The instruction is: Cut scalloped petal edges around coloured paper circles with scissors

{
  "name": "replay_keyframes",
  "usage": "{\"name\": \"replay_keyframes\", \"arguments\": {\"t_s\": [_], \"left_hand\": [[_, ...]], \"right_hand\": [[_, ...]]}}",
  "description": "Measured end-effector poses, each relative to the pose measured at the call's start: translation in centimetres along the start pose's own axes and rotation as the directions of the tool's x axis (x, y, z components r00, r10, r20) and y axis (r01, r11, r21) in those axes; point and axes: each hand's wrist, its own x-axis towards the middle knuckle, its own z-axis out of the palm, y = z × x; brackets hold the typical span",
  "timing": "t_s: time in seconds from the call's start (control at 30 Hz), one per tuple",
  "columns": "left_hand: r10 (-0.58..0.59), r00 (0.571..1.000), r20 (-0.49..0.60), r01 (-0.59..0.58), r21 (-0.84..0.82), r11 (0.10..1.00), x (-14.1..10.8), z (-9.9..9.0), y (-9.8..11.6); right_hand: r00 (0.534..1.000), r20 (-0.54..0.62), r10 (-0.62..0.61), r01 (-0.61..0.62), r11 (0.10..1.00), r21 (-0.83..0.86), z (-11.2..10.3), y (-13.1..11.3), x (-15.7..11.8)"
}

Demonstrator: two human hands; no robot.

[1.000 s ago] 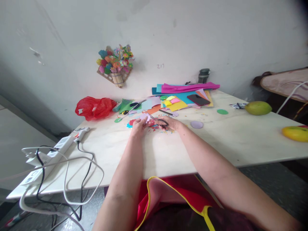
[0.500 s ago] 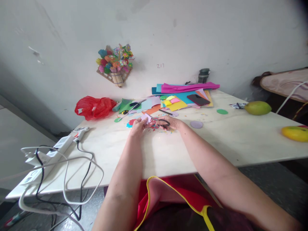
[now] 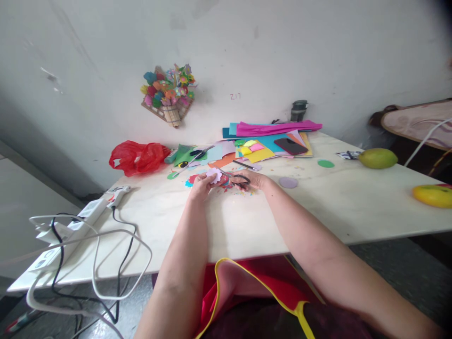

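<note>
The little lilac paper flower (image 3: 213,175) is near the middle of the table (image 3: 247,226), held up in the left hand (image 3: 201,187). Its edge is wavy, with small round bumps. It looks very light and thin, so I think it can bend or tear if squeezed hard. It is probably not very slippery. A soft pinch on one side, close to the edge, looks like the best hold. The left hand is closed in a small pinch on its left side, with the thumb on top. The right hand (image 3: 257,180) is curled around the black handles of the scissors (image 3: 243,177), and their tips point left to the flower. I cannot tell if the blades touch it. Both arms reach out from the near side, and the hands come close together. Tiny paper bits (image 3: 226,189) lie under and around them. A lilac paper circle (image 3: 288,182) lies to the right, and a green paper circle (image 3: 325,163) lies farther right.
</note>
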Motion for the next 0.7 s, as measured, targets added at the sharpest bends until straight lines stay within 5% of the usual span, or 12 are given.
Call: {"name": "replay_keyframes", "arguments": {"t_s": [0.7], "left_hand": [[0.0,1.0,0.017,-0.001,0.072,0.997,-0.17,-0.08,0.08]], "right_hand": [[0.997,0.073,0.021,-0.022,1.0,0.01,-0.42,0.93,0.39]]}}
